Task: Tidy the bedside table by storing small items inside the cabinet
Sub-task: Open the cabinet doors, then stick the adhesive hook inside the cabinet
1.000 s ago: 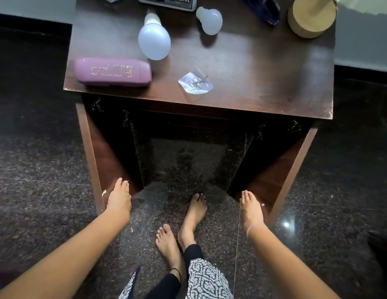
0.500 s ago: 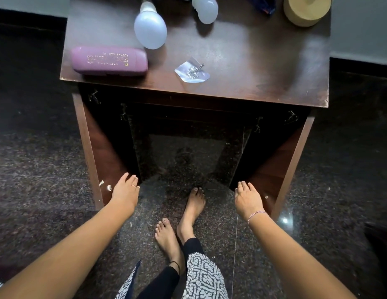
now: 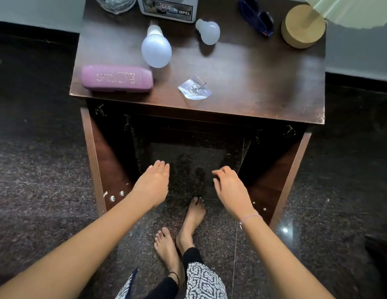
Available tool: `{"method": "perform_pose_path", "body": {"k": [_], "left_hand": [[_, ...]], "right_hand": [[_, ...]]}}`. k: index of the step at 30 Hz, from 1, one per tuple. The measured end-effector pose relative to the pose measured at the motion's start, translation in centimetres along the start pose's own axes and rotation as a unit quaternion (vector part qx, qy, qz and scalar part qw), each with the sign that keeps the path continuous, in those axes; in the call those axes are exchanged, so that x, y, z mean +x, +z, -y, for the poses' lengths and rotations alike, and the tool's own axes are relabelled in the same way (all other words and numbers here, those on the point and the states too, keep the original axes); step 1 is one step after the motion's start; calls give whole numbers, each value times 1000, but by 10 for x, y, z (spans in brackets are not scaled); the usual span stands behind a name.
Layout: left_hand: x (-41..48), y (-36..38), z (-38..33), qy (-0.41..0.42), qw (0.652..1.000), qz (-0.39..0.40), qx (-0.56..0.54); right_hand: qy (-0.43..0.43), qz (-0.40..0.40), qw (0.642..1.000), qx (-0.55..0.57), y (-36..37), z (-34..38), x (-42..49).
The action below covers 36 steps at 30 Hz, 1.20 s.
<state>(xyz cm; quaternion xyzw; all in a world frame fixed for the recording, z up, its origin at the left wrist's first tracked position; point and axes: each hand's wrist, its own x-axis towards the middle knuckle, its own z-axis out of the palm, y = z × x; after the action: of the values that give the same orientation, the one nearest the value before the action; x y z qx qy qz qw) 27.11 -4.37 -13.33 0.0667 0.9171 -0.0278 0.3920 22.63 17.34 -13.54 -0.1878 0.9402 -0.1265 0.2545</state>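
We're holding both hands empty w/ fingers loose, left hand (image 3: 152, 184) & right hand (image 3: 229, 188), in front of the open cabinet (image 3: 188, 152); purple case (image 3: 117, 81), big bulb (image 3: 156, 49) & small bulb (image 3: 208, 32) lying well above on the tabletop (image 3: 264, 83)

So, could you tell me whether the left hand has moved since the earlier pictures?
Yes. The left hand has left the left cabinet door and swung inward toward the open middle.
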Motion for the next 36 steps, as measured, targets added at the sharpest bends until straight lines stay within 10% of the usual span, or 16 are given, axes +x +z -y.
{"method": "perform_pose_path", "body": {"k": [13,25,36], "left_hand": [[6,-127,0,-83,890,-378,-239],[49,-164,22,-145,837,-392,-354],[58,-172,26,-179,813,-372,-411]], "right_hand": [[87,-236,886,389,-97,74,81],[201,-181,747,607,-112,82,116],[230,-191,756,582,-117,87,128]]}}
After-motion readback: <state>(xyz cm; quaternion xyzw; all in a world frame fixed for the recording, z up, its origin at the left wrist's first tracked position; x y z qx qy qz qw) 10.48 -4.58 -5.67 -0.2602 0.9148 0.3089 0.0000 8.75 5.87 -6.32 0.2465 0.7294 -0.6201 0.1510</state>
